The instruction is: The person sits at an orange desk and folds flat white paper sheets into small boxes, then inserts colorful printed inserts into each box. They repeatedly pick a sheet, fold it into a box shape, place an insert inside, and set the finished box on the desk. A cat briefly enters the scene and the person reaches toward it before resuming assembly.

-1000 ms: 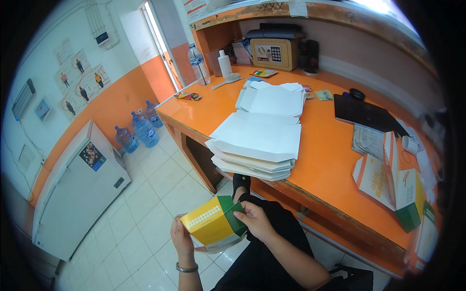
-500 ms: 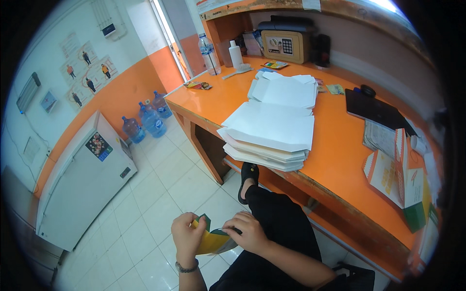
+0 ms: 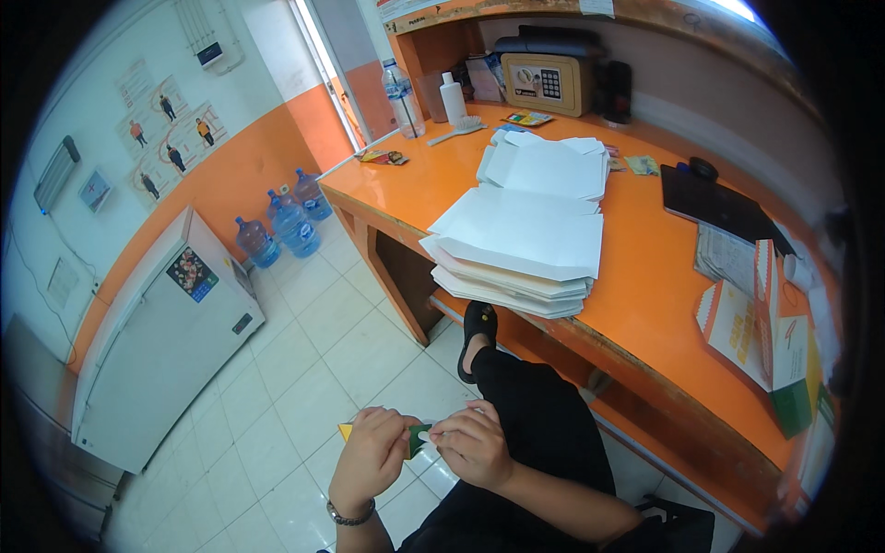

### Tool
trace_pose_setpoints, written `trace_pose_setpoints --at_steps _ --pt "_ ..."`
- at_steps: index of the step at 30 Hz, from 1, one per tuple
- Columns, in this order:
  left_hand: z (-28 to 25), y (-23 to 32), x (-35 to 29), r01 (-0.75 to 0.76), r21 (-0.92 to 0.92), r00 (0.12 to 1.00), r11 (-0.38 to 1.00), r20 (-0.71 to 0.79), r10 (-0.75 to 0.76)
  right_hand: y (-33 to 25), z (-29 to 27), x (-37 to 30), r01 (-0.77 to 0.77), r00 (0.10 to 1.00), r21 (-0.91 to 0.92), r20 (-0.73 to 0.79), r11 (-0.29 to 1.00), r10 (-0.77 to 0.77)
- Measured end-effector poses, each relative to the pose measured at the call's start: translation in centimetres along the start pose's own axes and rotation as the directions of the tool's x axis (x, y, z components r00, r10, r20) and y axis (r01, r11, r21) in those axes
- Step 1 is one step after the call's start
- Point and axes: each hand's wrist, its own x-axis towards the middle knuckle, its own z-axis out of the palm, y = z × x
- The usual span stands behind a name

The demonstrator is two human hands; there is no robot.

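Above my lap, both hands work on a small green-and-yellow cardboard box piece (image 3: 418,440). My left hand (image 3: 372,453) is closed round its left side, with a yellow corner poking out past the fingers. My right hand (image 3: 474,448) pinches at the right end, where a small white patch shows by the fingertips. Most of the cardboard is hidden behind my hands. In front of me, a thick stack of flat white box blanks (image 3: 525,226) lies on the orange desk (image 3: 636,276), its near edge overhanging the desk front.
A partly folded printed carton (image 3: 742,336) stands at the desk's right, near a black laptop (image 3: 719,207). At the back are a safe (image 3: 546,85), a white bottle (image 3: 453,99), a water bottle (image 3: 402,100) and a hairbrush (image 3: 457,131). A chest freezer (image 3: 166,350) stands left; water jugs (image 3: 295,229) are beyond.
My hands have tilted the cardboard, so much less of its yellow face shows. The fingers of both hands have come closer together, and the left hand now covers more of it.
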Motion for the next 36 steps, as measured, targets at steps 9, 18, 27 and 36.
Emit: trace_pose_setpoints --at_steps 9,18,27,36 --pt "-0.3 0.6 -0.3 -0.026 0.003 0.995 1.000 0.097 0.026 0.6 -0.3 0.2 -0.213 0.966 0.098 0.171 0.972 0.194" --pt "0.6 -1.0 -0.3 0.194 0.065 0.949 0.979 0.239 -0.204 2.8 -0.9 1.1 -0.573 0.744 0.269 0.567 0.775 0.354" --pt "0.0 -4.3 -1.5 0.281 -0.181 0.903 0.943 -0.283 -0.323 3.3 -0.9 1.3 -0.538 0.836 0.228 0.270 0.812 0.478" --pt "2.7 -3.5 -0.6 -0.140 -0.040 0.970 0.989 -0.206 0.129 1.0 -1.0 1.3 -0.139 0.966 -0.012 0.219 0.990 0.138"
